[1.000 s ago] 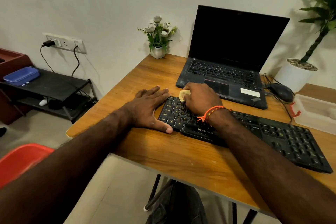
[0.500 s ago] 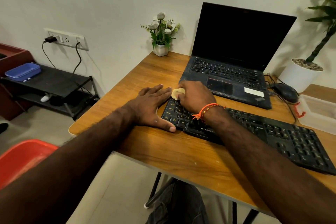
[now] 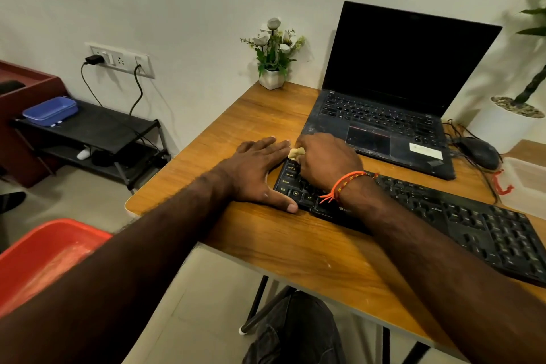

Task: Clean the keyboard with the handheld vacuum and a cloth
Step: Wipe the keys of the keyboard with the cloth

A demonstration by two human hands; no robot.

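Observation:
A black keyboard (image 3: 461,216) lies slanted across the wooden table (image 3: 266,115). My right hand (image 3: 326,161) grips a small pale yellow cloth (image 3: 296,153) and holds it against the keyboard's far left corner; most of the cloth is hidden under the fingers. My left hand (image 3: 257,171) lies flat on the table against the keyboard's left end, fingers straight, thumb along the front edge. No handheld vacuum is in view.
An open laptop (image 3: 393,91) stands behind the keyboard. A small flower pot (image 3: 273,68) sits at the table's back. A mouse (image 3: 481,152), cables, a clear plastic box (image 3: 529,183) and a potted plant are at the right. A red chair (image 3: 44,257) is at the lower left.
My right hand has slid the cloth from the upper left keys toward the keyboard's far left corner. My left hand has stayed flat at the keyboard's left end.

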